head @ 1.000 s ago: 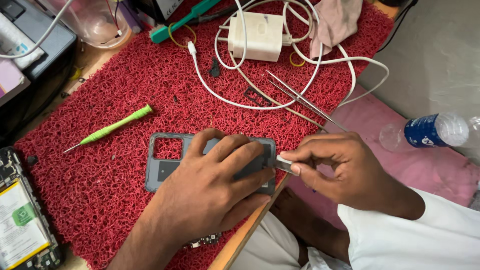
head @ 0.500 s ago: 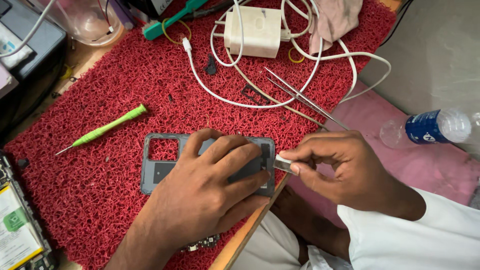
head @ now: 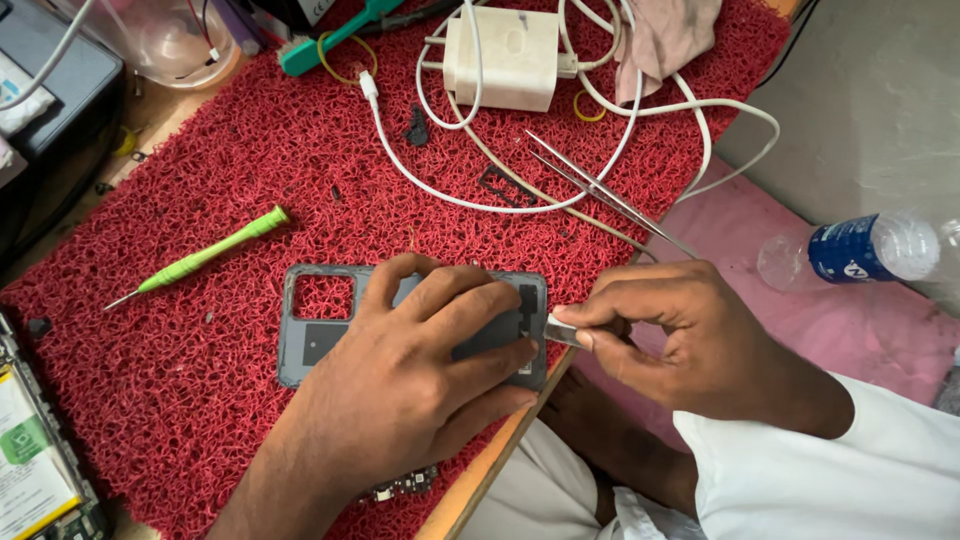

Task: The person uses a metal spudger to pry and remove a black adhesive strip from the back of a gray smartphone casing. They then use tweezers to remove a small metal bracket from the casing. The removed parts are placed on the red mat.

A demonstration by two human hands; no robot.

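Nearest, a small circuit board (head: 405, 487) lies on the red mat (head: 200, 400) by the left wrist, and a person's white sleeve (head: 860, 470) fills the lower right. Left hand (head: 400, 390) lies flat on the grey phone frame (head: 310, 340), fingers (head: 470, 310) spread wide across it, pressing it onto the mat near the tabletop edge (head: 480, 480). Right hand (head: 690, 340) sits just beside the frame's right end, fingers pinched narrow on a small metal tool (head: 562, 333) whose tip touches the frame edge. Left edge shows part of an opened phone (head: 30, 460) with its battery.

Further out, a green screwdriver (head: 205, 255) lies on the mat, well apart from the frame. Tweezers (head: 600, 190) rest beyond the right hand, over a white cable (head: 480, 200). A plastic bottle (head: 860, 250) with blue label lies on pink cloth (head: 800, 320) off the mat. Farthest, a white charger (head: 505, 55), a green brush (head: 340, 35), a rag (head: 665, 35) and a clear container (head: 170, 40).
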